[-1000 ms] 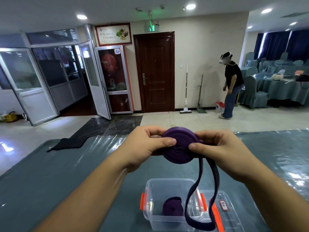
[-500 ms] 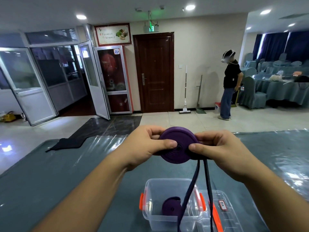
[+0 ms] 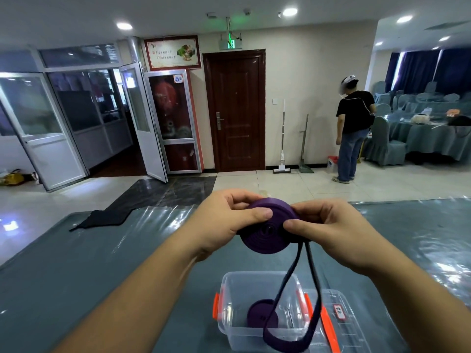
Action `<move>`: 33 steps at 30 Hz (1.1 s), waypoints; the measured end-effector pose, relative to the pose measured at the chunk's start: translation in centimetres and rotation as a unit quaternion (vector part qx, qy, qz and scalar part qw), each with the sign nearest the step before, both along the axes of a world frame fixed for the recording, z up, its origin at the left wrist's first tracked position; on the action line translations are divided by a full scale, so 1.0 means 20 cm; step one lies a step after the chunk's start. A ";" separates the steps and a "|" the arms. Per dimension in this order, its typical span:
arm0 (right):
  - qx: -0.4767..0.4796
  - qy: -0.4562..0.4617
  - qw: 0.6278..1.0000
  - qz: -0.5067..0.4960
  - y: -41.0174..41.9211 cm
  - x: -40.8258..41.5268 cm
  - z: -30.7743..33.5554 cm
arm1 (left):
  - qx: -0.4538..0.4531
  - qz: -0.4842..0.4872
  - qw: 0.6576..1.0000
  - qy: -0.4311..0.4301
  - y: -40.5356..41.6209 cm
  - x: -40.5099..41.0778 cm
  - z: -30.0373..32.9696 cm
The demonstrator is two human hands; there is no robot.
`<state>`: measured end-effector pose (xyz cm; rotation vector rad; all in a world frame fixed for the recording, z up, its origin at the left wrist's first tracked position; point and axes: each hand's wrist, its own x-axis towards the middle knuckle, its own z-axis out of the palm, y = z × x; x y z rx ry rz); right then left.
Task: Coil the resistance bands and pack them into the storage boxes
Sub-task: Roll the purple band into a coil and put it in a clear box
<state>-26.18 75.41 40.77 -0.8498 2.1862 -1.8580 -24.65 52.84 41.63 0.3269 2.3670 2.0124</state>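
Left hand (image 3: 230, 220) and right hand (image 3: 328, 226) pinching purple band coil (image 3: 267, 234) above clear storage box (image 3: 257, 312), lid label (image 3: 339, 311) unreadable

Bare forearms, no sleeves; left hand (image 3: 230, 220), right hand (image 3: 328, 230).

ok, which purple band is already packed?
The small coiled band lying inside the clear box; the other band is held by both hands, tail dangling.

Purple band coil (image 3: 267, 233); clear box (image 3: 237, 289) w/ orange latches (image 3: 216, 305); teal tablecloth (image 3: 102, 263); brown door (image 3: 235, 110).
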 end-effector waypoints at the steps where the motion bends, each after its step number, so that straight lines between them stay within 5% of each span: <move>1: 0.027 0.009 1.000 0.006 0.00 0.00 0.02 | -0.033 -0.014 0.999 -0.001 0.00 0.00 0.01; 5: 0.054 0.041 0.998 -0.010 0.00 -0.01 0.06 | -0.105 -0.006 0.994 0.022 0.00 0.01 0.04; 11: -0.066 -0.014 0.997 -0.030 -0.01 -0.01 0.02 | 0.115 0.033 0.992 -0.028 0.05 0.02 -0.01; 17: 0.037 0.002 0.999 -0.019 0.03 -0.02 0.06 | 0.014 0.025 1.000 0.001 0.02 0.00 -0.01; 25: -0.141 -0.068 0.987 -0.036 0.00 -0.02 0.01 | 0.160 0.038 0.986 -0.023 0.08 -0.01 -0.04; 33: -0.036 -0.023 0.999 -0.009 0.04 -0.04 0.07 | 0.055 -0.013 0.998 -0.041 0.03 -0.01 0.00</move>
